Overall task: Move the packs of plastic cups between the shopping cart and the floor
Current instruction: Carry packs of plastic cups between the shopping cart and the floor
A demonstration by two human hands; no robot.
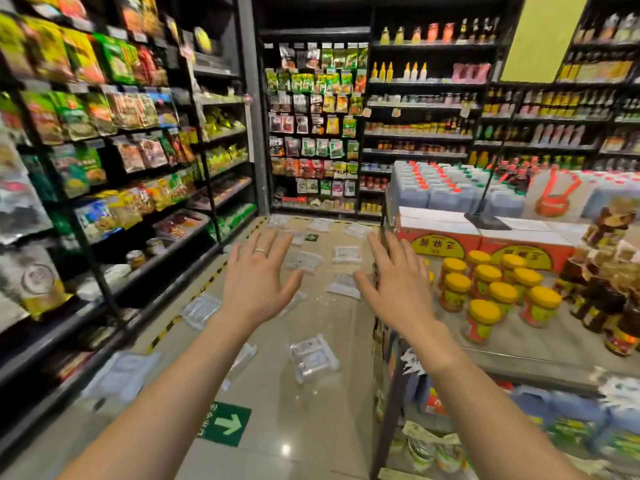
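left hand (258,282): stretched forward over the aisle, palm down, fingers straight and spread, held nothing; plain ring (260,251) on one finger.
right hand (398,285): same pose, fingers splayed, nothing held, just beside the edge of the right display table (519,355).
packs of plastic cups (313,358): scattered flat across the floor (311,427) from near to far end of the aisle, well apart from each other; clear crinkly wrap, white labels, print too small to read. Closest pack lay below and between the forearms, not touched.
floor: glossy beige tile, light glare near; yellow-black hazard tape (166,329) ran along the left shelf base.
floor sign (227,423): green, white arrow pointing right, characters unreadable.
left shelving (104,133): black metal racks, foil and plastic snack bags, mostly green, red, yellow.
right table: jars with yellow lids (485,289), red labels; dark sauce bottles (606,271) further right.
cartons (446,237): red and white, yellow panel with upside-down characters.
jugs (433,185): translucent, red caps, stacked behind the cartons.
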